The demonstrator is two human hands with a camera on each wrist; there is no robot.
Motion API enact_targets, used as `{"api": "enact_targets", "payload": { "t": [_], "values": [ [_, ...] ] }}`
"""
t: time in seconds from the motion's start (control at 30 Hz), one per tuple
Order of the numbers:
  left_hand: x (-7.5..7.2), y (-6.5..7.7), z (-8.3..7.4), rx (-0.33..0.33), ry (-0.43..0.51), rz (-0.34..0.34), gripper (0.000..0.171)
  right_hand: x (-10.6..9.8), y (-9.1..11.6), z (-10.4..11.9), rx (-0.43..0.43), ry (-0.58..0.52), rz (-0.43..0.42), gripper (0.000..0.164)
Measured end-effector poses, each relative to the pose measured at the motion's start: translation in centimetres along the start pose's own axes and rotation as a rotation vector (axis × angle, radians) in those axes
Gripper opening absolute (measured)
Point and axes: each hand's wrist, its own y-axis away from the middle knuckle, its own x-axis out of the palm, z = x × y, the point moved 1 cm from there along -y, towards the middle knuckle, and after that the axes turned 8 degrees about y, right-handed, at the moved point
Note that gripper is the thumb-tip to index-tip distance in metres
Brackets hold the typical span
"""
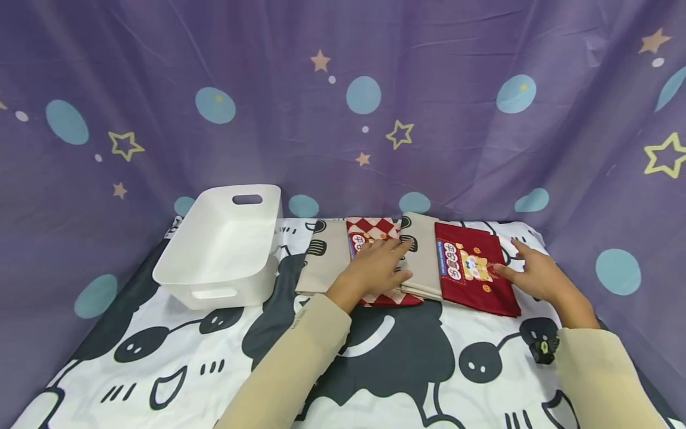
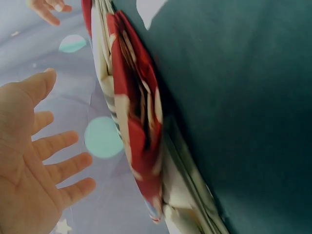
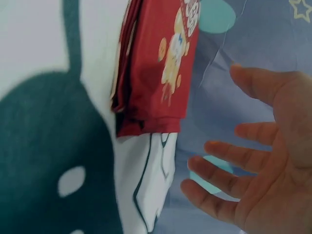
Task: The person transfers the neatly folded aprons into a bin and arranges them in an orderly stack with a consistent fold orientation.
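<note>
My spread left hand (image 1: 373, 268) hovers over the red-and-cream checked folded fabric (image 1: 375, 226); my right, fingers also spread, hangs beside the dark-red rectangular folded fabric (image 1: 474, 280) lying farther right. Seemingly I'm reaching; gripping calls for curled fingers.

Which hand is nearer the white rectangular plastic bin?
Left. The left hand is right of the bin in the head view, over the red-and-cream checkered folded fabric. The right hand is farther right, by the right edge of the dark red folded fabric.
</note>
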Motion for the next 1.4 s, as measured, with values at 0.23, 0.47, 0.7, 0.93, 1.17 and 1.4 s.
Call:
{"api": "enact_targets", "payload": {
  "t": [0.23,0.47,0.7,0.93,1.17,1.4],
  "values": [
    [0.6,-1.5,-1.9,0.031,-0.034,0.005,0.072,0.5,-0.3,-1.5,0.067,-0.087,0.022,0.080],
    [1.4,-2.6,-2.9,0.021,-0.047,0.069,0.071,1.5,-1.0,-2.4,0.116,-0.315,0.059,0.072],
    [2.6,-3.4,-3.1,0.043,-0.040,0.073,0.066,2.2,-1.3,-3.1,0.238,-0.520,0.119,0.074],
    [3.4,-4.8,-3.6,0.028,0.101,0.079,0.064,2.2,-1.8,-3.3,0.285,-0.511,0.130,0.071],
    [4.8,-6.3,-4.2,-0.010,0.341,0.036,0.062,2.3,-1.8,-3.1,0.319,-0.491,0.143,0.072],
    [5.9,-7.4,-4.8,-0.154,0.628,-0.071,0.066,2.7,-1.8,-3.2,0.322,-0.476,0.121,0.069]
  ]
}}
